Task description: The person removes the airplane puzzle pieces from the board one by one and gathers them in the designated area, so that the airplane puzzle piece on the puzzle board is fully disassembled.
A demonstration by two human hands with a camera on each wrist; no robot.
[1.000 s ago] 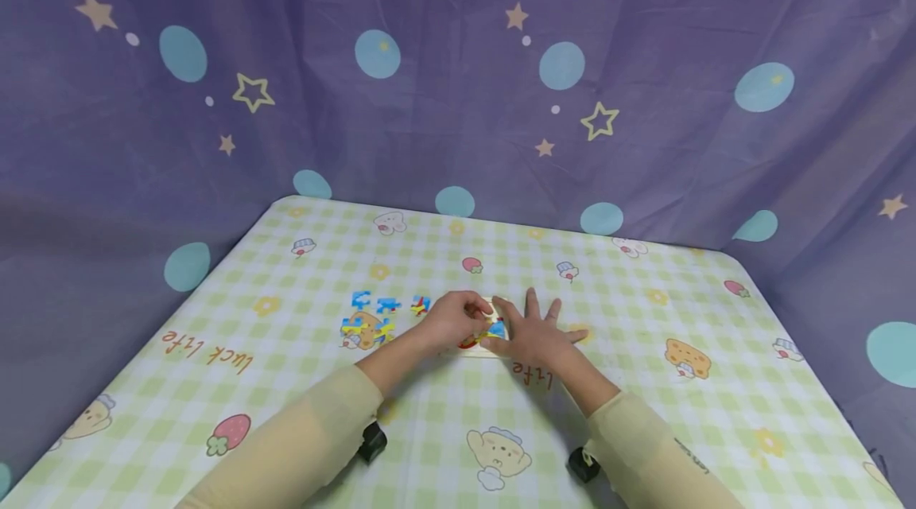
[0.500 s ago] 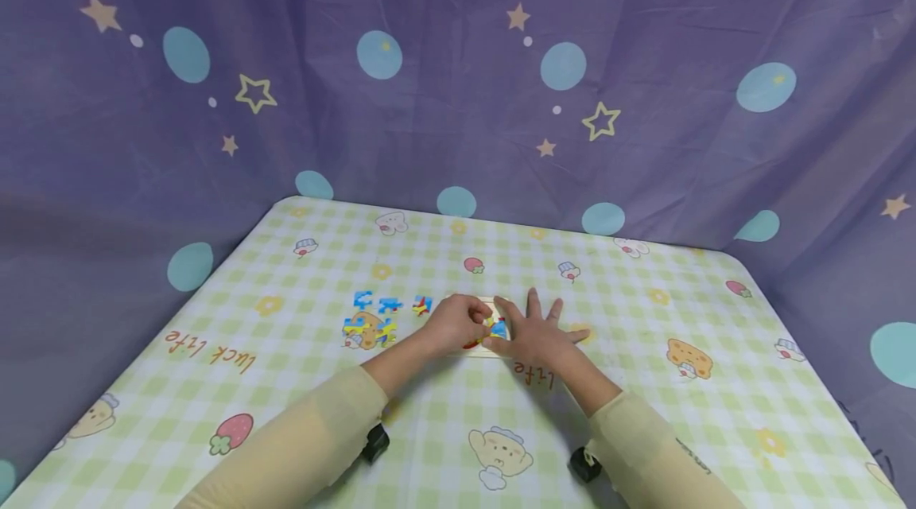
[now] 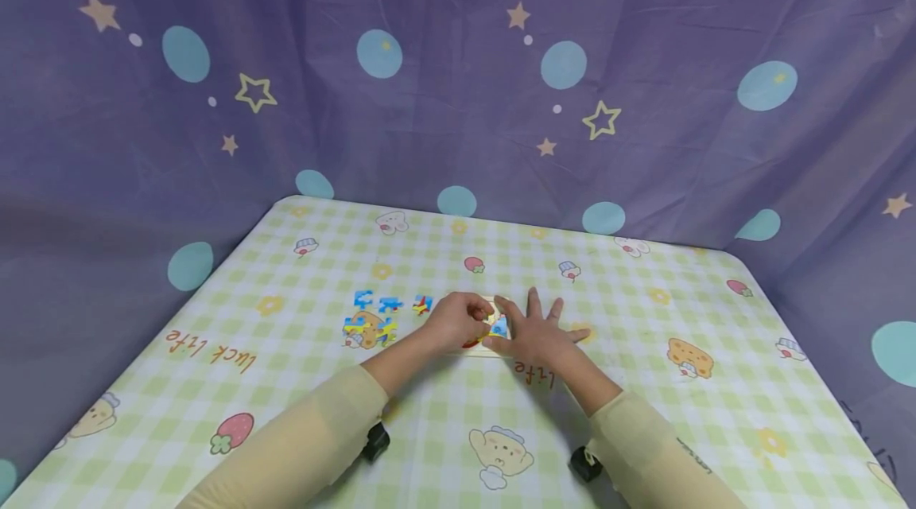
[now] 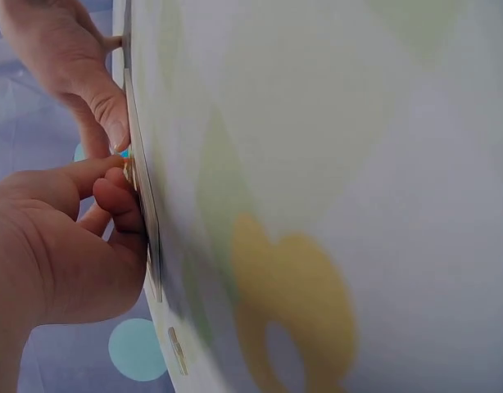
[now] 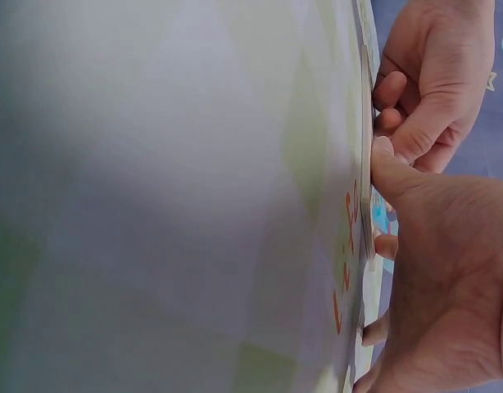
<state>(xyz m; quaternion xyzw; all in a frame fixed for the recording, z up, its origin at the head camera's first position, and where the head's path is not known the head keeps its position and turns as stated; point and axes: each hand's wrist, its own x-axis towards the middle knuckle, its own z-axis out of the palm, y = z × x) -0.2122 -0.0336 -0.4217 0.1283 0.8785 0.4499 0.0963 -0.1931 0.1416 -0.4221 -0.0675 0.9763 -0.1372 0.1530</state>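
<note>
A thin wooden puzzle board lies flat on the table between both hands, with blue, yellow and red picture parts showing in the gap. My left hand is over its left half, fingers curled, and pinches a small puzzle piece against it. In the left wrist view only a bright speck of the piece shows at the fingertips; the rest is hidden. My right hand spreads its fingers over the right side. Its thumb rests along the near edge of the board in the right wrist view, close to the left fingers.
Left of the board lie several loose puzzle pieces: a blue one, another blue one, a red and yellow one and more nearer me. A green checked cloth covers the table. A purple curtain hangs behind.
My left fingers shift very slightly over the board, and a little less of the red part shows beneath them. The right hand keeps its place.
</note>
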